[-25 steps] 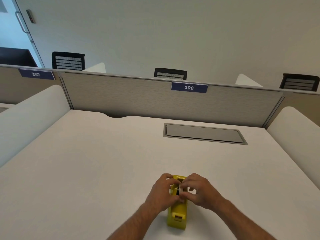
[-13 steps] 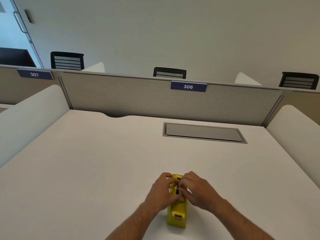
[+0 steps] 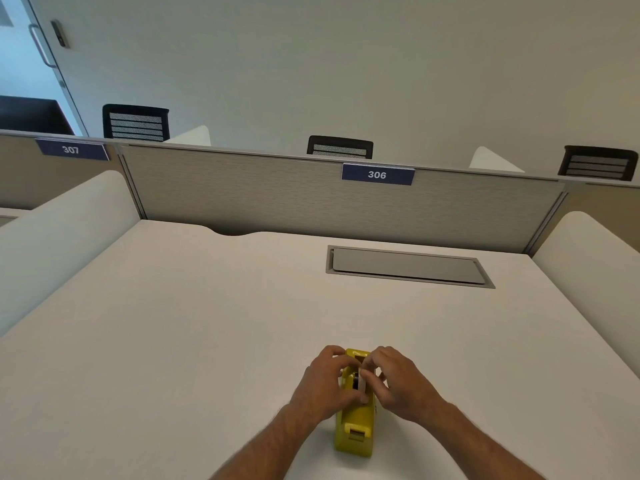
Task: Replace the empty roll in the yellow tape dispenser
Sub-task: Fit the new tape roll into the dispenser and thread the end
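Low in the frame's centre, the yellow tape dispenser [image 3: 355, 424] stands on the white desk [image 3: 180, 327], with the left hand [image 3: 325, 386] clasping its side and the right hand [image 3: 398, 382] pinching the pale roll [image 3: 362, 384] in its cradle.

Yellow tape dispenser [image 3: 355, 422] reads as smooth plastic with a soft sheen, and there's a dark, glossier-looking hub in its well. The counter [image 3: 180, 323] under it is a matt off-white surface, smooth, barely any glare. Set into it, a grey hatch plate [image 3: 408, 266] with a brushed, metal-like finish. Behind, the partition panel [image 3: 259, 194] looks like woven cloth, finely textured, capped by a thin metallic rail. The number plate [image 3: 377, 174] is flat blue, slightly satin. Chair backs [image 3: 135, 123] show black mesh.
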`<move>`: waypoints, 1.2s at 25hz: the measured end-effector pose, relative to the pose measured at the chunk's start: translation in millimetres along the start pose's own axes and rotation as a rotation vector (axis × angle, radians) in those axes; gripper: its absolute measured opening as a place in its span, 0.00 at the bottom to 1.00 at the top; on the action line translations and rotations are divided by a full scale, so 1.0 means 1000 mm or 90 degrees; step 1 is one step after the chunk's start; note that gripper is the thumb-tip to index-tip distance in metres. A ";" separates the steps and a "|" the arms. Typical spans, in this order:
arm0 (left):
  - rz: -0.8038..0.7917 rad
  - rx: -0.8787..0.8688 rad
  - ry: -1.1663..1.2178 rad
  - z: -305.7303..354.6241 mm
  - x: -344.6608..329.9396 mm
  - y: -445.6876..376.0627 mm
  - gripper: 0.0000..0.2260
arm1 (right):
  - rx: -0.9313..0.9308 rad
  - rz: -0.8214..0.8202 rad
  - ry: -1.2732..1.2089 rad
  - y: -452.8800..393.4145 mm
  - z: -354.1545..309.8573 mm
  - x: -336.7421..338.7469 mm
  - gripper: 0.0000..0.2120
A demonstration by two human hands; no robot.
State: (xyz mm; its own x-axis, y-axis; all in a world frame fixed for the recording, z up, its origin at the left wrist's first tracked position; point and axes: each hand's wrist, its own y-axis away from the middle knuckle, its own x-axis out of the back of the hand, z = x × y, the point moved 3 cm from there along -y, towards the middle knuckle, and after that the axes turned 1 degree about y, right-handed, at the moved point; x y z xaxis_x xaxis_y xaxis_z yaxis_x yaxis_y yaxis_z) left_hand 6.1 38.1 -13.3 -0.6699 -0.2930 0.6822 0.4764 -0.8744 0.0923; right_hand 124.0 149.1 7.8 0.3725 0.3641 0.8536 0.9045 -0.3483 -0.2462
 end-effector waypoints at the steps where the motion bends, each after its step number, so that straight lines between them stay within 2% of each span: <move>1: 0.001 -0.002 0.000 0.000 0.000 0.000 0.27 | -0.013 0.000 -0.028 0.000 0.001 0.002 0.04; 5: 0.001 -0.009 -0.006 0.000 0.000 -0.001 0.25 | -0.009 -0.024 -0.049 0.000 0.002 0.003 0.10; 8: -0.007 0.008 0.002 0.000 0.001 0.000 0.26 | -0.014 -0.002 -0.033 -0.001 0.004 0.003 0.05; 14: -0.015 0.009 -0.011 0.001 0.001 0.001 0.27 | 0.006 0.007 0.002 -0.002 -0.005 0.002 0.01; 21: -0.111 -0.014 -0.083 -0.007 0.010 0.004 0.42 | -0.019 0.014 0.000 0.001 -0.008 0.002 0.02; 24: -0.139 -0.012 -0.117 -0.008 0.010 0.003 0.45 | -0.033 0.013 -0.004 0.003 -0.010 0.000 0.02; 30: -0.130 -0.013 -0.159 -0.006 0.010 0.002 0.44 | -0.042 0.003 -0.006 0.008 -0.015 -0.003 0.04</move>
State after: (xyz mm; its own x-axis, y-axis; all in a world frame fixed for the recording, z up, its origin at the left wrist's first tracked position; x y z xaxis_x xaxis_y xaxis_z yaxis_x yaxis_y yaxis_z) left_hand -2.9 31.1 -11.0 -0.5894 -0.0092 0.8078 0.3337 -0.9134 0.2331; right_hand 127.0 132.3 10.4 0.3788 0.3700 0.8483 0.8871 -0.4064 -0.2189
